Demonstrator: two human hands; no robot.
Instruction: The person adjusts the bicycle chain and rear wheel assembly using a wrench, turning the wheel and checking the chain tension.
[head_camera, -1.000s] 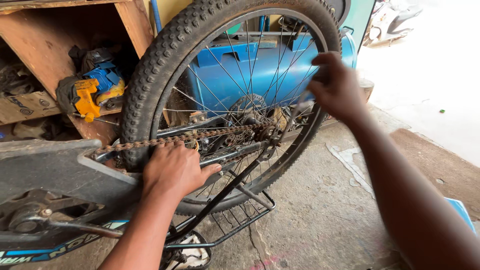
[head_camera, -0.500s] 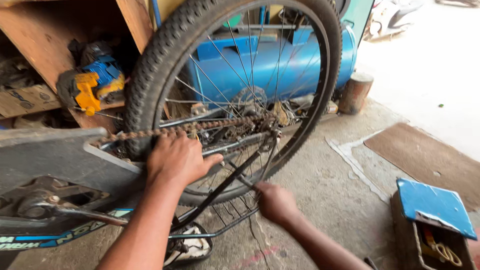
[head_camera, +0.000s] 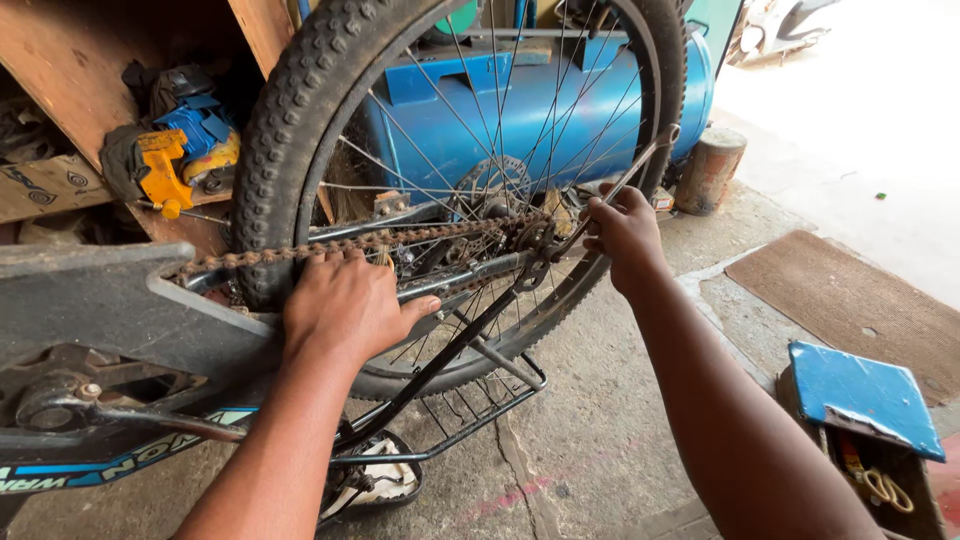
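Soft daylight from the upper right, concrete there washed out to near white, wooden shelf (head_camera: 90, 110) at upper left dim — shadows gentle under the wheel (head_camera: 460, 180), focus sharp, slight wide-angle stretch at the edges

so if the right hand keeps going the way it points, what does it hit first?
Probably the spokes of the rear wheel: the right hand holds a long wrench angled up toward the rim. The blue tank sits behind them; depth is unclear.

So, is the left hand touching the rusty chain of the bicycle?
Touching. In the head view, the left hand rests on the frame tube with its knuckles pressed up against the rusty chain; no gap shows between them.
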